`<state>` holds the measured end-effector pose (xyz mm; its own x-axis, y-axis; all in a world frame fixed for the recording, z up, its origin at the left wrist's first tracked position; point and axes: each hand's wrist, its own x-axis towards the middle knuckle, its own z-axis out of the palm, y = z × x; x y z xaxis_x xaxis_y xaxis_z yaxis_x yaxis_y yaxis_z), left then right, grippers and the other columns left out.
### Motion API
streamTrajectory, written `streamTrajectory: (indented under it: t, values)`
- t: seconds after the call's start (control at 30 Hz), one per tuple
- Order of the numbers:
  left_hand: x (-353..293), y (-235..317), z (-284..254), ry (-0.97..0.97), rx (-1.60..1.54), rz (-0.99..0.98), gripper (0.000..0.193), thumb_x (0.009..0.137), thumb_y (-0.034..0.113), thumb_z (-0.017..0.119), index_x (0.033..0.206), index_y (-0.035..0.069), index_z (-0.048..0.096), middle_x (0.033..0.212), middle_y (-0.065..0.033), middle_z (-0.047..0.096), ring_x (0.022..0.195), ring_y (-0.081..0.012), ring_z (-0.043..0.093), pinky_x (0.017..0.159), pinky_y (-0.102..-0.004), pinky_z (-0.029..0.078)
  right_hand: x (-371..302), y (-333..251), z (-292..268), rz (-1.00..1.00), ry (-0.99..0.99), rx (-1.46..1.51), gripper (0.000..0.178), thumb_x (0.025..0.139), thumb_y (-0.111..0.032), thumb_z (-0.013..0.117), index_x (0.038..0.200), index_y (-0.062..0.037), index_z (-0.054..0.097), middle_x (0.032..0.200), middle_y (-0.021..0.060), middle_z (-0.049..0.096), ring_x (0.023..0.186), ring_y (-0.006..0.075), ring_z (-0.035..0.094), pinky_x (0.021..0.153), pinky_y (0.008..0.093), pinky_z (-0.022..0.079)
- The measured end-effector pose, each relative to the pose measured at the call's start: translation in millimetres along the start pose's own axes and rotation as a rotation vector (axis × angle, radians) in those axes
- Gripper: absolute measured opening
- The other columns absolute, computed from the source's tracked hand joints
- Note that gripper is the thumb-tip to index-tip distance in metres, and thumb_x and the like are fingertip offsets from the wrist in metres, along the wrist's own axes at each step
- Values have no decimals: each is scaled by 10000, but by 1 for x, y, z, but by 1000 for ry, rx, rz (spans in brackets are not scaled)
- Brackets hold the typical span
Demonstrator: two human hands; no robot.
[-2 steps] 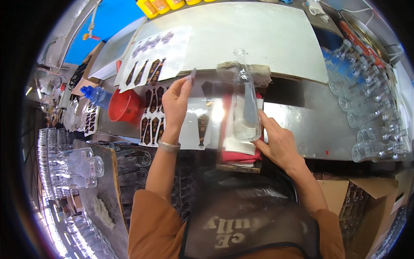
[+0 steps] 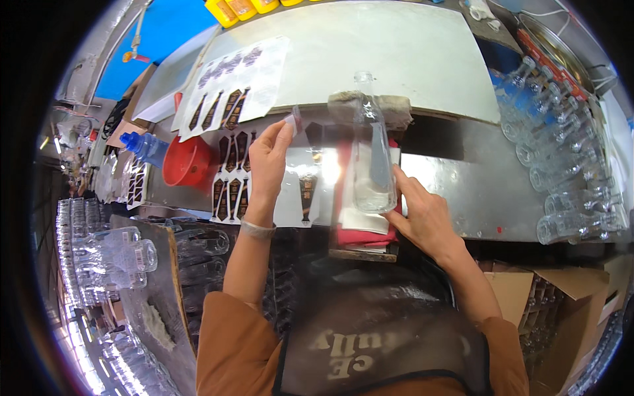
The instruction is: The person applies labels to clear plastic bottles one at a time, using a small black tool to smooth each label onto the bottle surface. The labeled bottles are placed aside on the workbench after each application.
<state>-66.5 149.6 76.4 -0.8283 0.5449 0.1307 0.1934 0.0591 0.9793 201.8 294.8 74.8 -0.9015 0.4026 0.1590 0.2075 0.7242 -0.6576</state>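
A clear glass bottle lies on a padded rest, its neck on a rolled cloth and its base toward me. Along its side runs a grey, tie-shaped decal. My right hand grips the bottle near its base, thumb and fingers round the right side. Up and to the left, my left hand pinches a small, thin, partly see-through piece of film between thumb and fingertips. Beneath that hand lies a sheet of dark tie-shaped decals; another decal sheet lies farther back.
A red cup and a blue-capped bottle stand at left. Several clear bottles lie in a row at right. Yellow bottles line the back of the white board. An open carton sits lower right.
The film in my left hand has turned and shows more of its face. My right hand keeps its grip on the bottle. The whole view has shifted slightly.
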Motion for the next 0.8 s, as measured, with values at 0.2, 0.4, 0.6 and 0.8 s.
streamTrajectory:
  t: [0.2, 0.4, 0.6, 0.8]
  values:
    - [-47, 67, 41, -165, 487, 525, 431, 967, 184, 655, 1351, -6, 602, 1396, -159, 598, 1307, -269, 551, 1102, -377, 409, -1, -11, 8, -8, 52, -58, 768, 771, -212, 806, 1421, -10, 451, 946, 130, 639, 770, 331, 663, 665, 419, 547]
    - [-92, 54, 60, -361, 768, 728, 596, 888, 278, 737, 1388, 10, 555, 1492, -171, 502, 1411, -333, 446, 1165, -497, 322, 1, -22, 0, 37, 20, -123, 760, 757, -201, 807, 1399, 16, 464, 940, 150, 632, 768, 338, 662, 666, 425, 544]
    - [-107, 45, 61, -396, 753, 684, 547, 888, 268, 732, 1374, 66, 584, 1503, -171, 490, 1422, -350, 427, 1170, -519, 301, 2, -5, 2, -34, 58, -59, 709, 744, -146, 769, 1367, 11, 471, 945, 232, 689, 802, 403, 695, 700, 460, 565]
    - [-83, 50, 64, -333, 676, 701, 381, 918, 237, 700, 1281, 125, 678, 1524, -170, 463, 1421, -356, 422, 1170, -518, 297, 1, 14, 8, -36, 18, 81, 708, 764, -157, 775, 1377, 32, 475, 1005, 212, 648, 862, 386, 658, 738, 446, 538]
